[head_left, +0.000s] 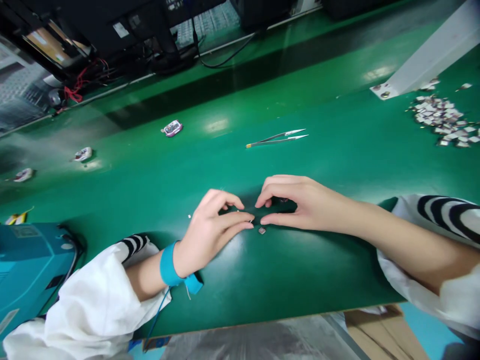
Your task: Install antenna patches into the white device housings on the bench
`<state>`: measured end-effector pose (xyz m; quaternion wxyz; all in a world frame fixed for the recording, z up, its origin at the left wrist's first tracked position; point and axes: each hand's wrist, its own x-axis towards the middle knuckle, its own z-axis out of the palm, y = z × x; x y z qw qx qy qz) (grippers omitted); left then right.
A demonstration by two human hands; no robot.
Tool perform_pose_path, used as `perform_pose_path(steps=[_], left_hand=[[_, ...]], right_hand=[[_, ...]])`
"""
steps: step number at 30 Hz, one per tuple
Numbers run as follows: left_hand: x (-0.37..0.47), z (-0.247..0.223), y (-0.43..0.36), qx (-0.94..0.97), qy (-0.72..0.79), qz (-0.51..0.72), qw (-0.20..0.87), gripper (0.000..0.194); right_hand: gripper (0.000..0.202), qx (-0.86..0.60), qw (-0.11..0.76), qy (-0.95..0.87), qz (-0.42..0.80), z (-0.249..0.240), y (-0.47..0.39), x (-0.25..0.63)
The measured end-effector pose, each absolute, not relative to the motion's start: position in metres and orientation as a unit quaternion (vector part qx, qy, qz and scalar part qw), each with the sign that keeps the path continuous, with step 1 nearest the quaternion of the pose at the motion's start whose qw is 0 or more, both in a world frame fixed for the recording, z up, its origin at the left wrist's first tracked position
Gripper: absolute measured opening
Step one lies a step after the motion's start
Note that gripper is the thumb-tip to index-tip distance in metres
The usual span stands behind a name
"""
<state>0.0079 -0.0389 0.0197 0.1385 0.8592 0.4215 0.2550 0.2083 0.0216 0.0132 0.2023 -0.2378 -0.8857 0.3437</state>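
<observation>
My left hand (213, 225), with a teal wrist strap (168, 265), is over the green mat; its thumb and a finger pinch a tiny piece with a pale edge, too small to name. My right hand (292, 202) faces it from the right, thumb and fingers apart in a C shape. Nothing shows between its fingertips. A small square component (262, 230) lies on the mat just below my right thumb. Partly hidden behind the right fingers is something dark. A tiny white piece (189, 216) rests left of my left hand.
Tweezers (277, 138) lie beyond my hands. A small purple-edged device (173, 128) sits at the upper left, two similar items farther left. Many small square parts (438, 117) are piled at right by a white metal post (431, 55). A teal machine (30, 270) stands at left.
</observation>
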Motion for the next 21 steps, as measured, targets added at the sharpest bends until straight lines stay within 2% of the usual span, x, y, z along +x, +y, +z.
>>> perform_pose_path(steps=[4, 8, 13, 21], left_hand=[[0.004, 0.032, -0.041, 0.845, 0.36, 0.353, 0.181, 0.015], [0.004, 0.034, -0.044, 0.866, 0.265, 0.376, 0.197, 0.019], [0.003, 0.031, -0.045, 0.832, 0.259, 0.415, 0.263, 0.031], [0.001, 0.046, -0.045, 0.875, 0.283, 0.353, 0.173, 0.023]], right_hand=[[0.027, -0.253, 0.246, -0.812, 0.465, 0.021, 0.011, 0.201], [0.016, -0.243, 0.254, -0.73, 0.586, 0.027, -0.001, 0.195], [0.012, -0.273, 0.331, -0.706, 0.564, 0.031, -0.007, 0.193], [0.004, -0.221, 0.392, -0.731, 0.514, 0.035, -0.009, 0.194]])
